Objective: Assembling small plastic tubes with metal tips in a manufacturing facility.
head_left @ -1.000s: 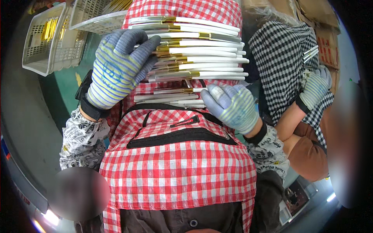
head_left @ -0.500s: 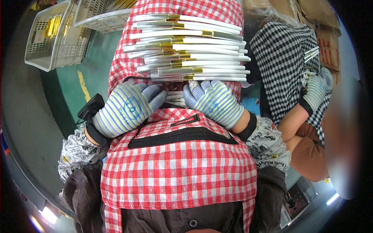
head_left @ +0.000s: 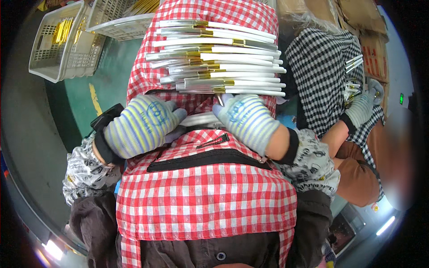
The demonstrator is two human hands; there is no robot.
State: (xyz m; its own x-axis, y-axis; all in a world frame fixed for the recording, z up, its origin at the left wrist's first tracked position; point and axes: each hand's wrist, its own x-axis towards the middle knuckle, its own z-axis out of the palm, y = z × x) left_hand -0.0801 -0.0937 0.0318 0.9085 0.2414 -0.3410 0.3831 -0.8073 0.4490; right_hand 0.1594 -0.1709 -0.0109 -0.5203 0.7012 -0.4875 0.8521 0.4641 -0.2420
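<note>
A row of slim white sticks point(head_left: 250, 67) with gold bands and silver ends lies crosswise over the red-and-white checked apron on my lap. Nearer me, a few more white sticks point(head_left: 199, 119) lie in the gap between my hands. My left hand point(head_left: 143, 123), in a striped knit glove, has its fingers curled around the left ends of these lower sticks. Gloved likewise, my right hand point(head_left: 248, 120) bends its fingers at their right ends. A thin metallic tip shows at its fingertips, just below the row; the rest of that piece is hidden.
White plastic baskets point(head_left: 67, 67) holding gold pieces stand on the green floor at the far left. To the right sits a co-worker, whose gloved hand point(head_left: 361, 109) is by similar sticks on a black-and-white checked cloth point(head_left: 319, 67). Cardboard boxes point(head_left: 362, 15) are behind.
My left hand has rolled over, its fingers curling in around the lower sticks. The right hand has turned slightly and moved right, exposing a metallic tip. My view has shifted a little.
</note>
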